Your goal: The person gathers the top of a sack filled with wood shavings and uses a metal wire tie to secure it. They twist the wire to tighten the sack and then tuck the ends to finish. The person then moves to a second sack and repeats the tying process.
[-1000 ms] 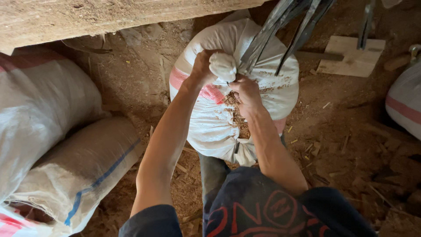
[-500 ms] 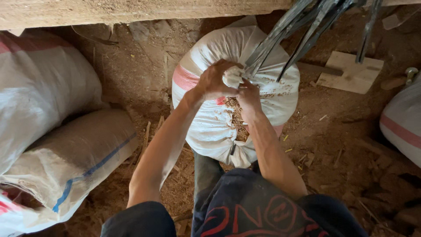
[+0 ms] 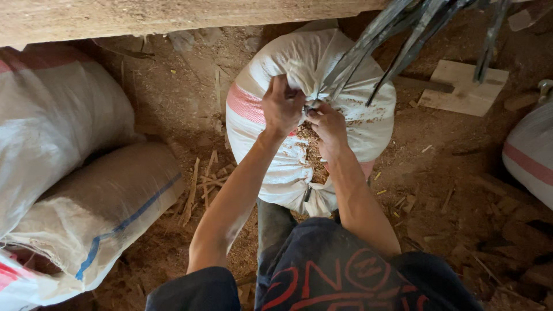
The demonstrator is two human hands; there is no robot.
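Note:
A full white woven sack (image 3: 271,173) with a red stripe stands upright on the dirt floor right in front of my legs. My left hand (image 3: 281,106) grips the bunched cloth at the sack's mouth. My right hand (image 3: 328,128) pinches the mouth just beside it, fingers closed on the cloth near a dark strap. Sawdust or chaff lies on the sack's top around my hands. Several dark straps (image 3: 380,46) run from the sack's mouth up to the top right.
Two filled sacks lie at the left: a big white one (image 3: 52,144) and a tan one with a blue stripe (image 3: 98,219). Another white sack (image 3: 533,155) is at the right edge. A wooden beam (image 3: 173,14) crosses the top. A flat board (image 3: 464,86) and wood scraps lie on the dirt.
Both hands have shifted slightly up on the sack's mouth and closed tighter together. The camera has moved a little, so the sack sits lower in view.

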